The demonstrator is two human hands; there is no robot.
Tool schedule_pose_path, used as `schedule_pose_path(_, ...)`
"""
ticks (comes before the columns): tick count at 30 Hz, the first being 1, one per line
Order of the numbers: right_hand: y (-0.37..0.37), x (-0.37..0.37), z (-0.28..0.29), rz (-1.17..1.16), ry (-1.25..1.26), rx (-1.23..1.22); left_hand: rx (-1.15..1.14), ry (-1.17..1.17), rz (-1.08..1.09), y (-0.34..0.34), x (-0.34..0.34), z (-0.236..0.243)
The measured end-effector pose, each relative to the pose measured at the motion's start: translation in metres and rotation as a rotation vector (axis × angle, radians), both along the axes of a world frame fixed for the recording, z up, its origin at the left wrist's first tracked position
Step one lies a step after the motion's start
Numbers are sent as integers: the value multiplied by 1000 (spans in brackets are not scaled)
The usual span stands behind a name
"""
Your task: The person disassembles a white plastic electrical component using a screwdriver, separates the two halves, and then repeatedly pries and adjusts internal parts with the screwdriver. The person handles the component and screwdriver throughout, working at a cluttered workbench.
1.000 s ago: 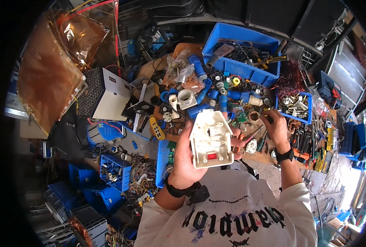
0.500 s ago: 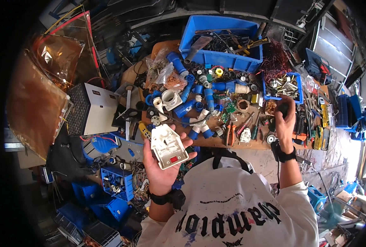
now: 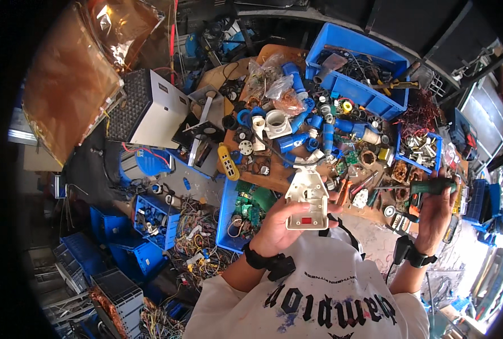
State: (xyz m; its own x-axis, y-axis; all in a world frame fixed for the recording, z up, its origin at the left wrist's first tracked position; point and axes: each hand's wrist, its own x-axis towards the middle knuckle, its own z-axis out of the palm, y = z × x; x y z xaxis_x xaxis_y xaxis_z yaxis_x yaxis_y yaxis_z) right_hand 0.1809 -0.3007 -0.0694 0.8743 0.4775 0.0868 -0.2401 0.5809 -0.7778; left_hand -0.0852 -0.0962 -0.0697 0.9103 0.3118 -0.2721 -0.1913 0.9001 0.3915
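My left hand (image 3: 278,225) is closed around the edge of an off-white plastic housing half (image 3: 317,199), its hollow inner side facing up. Ribs, screw posts and a red rectangular piece show inside it. My thumb lies over the housing's near left part, and fingers come out beyond its right edge. A screwdriver (image 3: 434,186) with a dark green handle is in my right hand (image 3: 434,217), gripped at the handle, its shaft pointing left above the bench. The two hands are apart, and the screwdriver tip is clear of the housing.
Blue plug connectors (image 3: 293,142), a yellow power strip (image 3: 228,161) and hand tools crowd the wooden bench (image 3: 265,181). A large blue crate (image 3: 370,100) of cables and a small blue bin (image 3: 432,165) of metal parts stand behind. A blue box (image 3: 224,217) holds green circuit boards.
My view has swung, so the bench sits farther right. My left thumb has closed over the housing. The screwdriver, earlier mostly hidden in my right hand, now shows lengthwise.
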Motion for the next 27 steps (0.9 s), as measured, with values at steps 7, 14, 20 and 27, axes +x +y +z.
schedule_pose_path(7,16,-42,17,-12,-123,-126,13,-58,-22,8,-8,6)
schedule_pose_path(14,13,-73,41,-109,-254,-82,53,-220,-114,9,-1,3)
schedule_pose_path(20,7,-85,64,-251,-352,-16,-98,-277,-113,3,7,18)
schedule_pose_path(27,4,-99,77,-249,-344,161,-28,-223,-150,-2,15,29)
